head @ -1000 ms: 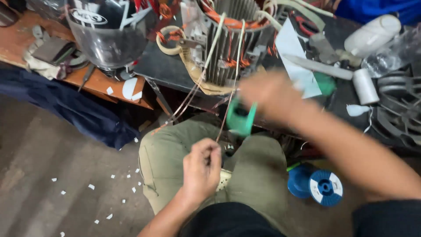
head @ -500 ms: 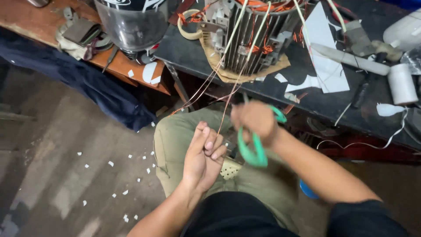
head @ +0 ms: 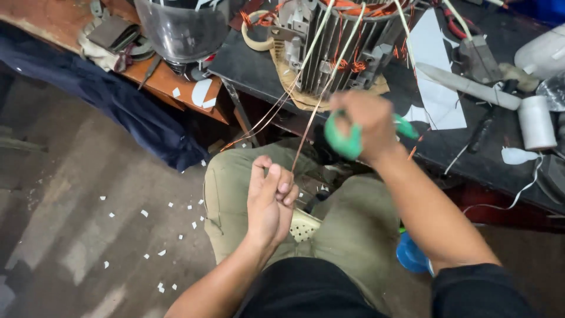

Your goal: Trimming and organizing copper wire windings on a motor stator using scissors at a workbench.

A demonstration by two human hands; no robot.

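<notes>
My left hand [head: 269,199] pinches the end of a thin copper wire [head: 311,121] over my lap. The wire runs up tight to a ribbed grey motor stator [head: 335,44] with copper windings on the dark bench. My right hand [head: 366,123], blurred, grips green-handled scissors [head: 344,140] just right of the wire, near the bench's front edge. More copper strands [head: 265,116] sag from the stator toward my knees.
A clear helmet-like dome [head: 182,29] sits on an orange wooden table [head: 170,79] at left, with dark blue cloth [head: 112,100] hanging below. White paper sheets [head: 432,76], a white tube [head: 465,85], a tape roll [head: 537,122] lie on the bench. Paper scraps litter the floor.
My right hand with the scissors has risen from my lap up toward the bench edge beside the wire. My left hand keeps its pinch on the wire.
</notes>
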